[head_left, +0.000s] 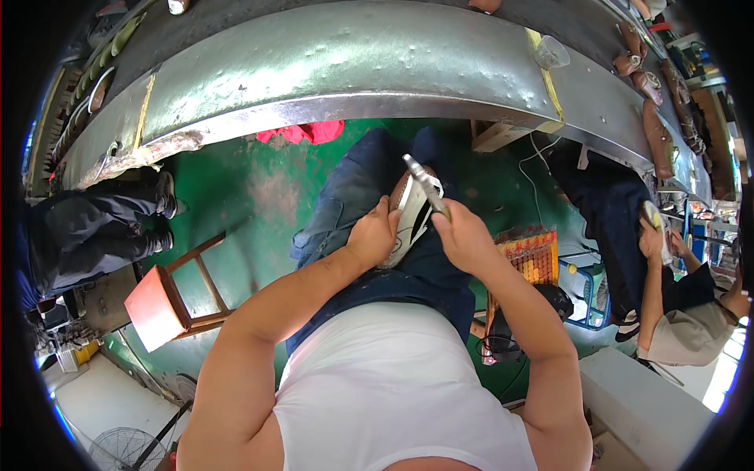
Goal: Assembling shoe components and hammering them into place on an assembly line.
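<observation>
Across my lap lies a white shoe (pixel 405 229) with dark openings between its straps and a brown part near its far end. My left hand (pixel 375 235) is closed round the shoe's left side. In my right hand (pixel 465 238) is a long grey metal tool (pixel 422 179) with a narrow rounded end, gripped at its near end. The tool slants over the shoe toward the far left; whether it touches the shoe I cannot tell. My fingers hide part of its grip.
A metal-covered bench (pixel 330 63) curves across the front, bearing a clear cup (pixel 552 52). Shoes on brown forms (pixel 658 140) line the far right. Left stands a red-seated stool (pixel 157 308); right, a beaded mat (pixel 534 259). Another person's hand (pixel 650 239) holds a shoe at right; someone's legs (pixel 98 235) show left.
</observation>
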A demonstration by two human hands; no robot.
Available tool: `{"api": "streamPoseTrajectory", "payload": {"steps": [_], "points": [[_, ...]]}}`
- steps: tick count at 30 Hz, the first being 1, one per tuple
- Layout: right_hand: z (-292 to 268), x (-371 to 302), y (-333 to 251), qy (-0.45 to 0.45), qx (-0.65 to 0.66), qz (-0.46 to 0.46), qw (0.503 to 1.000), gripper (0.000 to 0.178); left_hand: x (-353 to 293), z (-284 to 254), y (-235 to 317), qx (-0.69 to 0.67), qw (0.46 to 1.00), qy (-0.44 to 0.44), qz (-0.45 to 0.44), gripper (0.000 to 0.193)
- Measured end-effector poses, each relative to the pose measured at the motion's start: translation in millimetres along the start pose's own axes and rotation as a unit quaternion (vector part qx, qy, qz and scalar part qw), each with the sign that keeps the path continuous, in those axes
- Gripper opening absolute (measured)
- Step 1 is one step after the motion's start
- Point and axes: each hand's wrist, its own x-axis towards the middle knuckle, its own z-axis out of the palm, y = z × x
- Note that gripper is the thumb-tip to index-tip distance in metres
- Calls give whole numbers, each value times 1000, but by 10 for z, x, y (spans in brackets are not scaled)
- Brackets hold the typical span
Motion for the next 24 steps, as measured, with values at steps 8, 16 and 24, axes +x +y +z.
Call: {"api": "streamPoseTrajectory", "payload": {"steps": [8,16,24], "points": [[142,32,92,-126,-121,28,984,39,-41,-110,47,27,996,-68,-43,56],[119,-193,-9,-210,-153,54,964,40,-140,-254,-167,-194,962,-182,-60,69],[-235,-390,56,-89,3,122,988,31,137,-626,148,-209,947,-238,-49,73]]}}
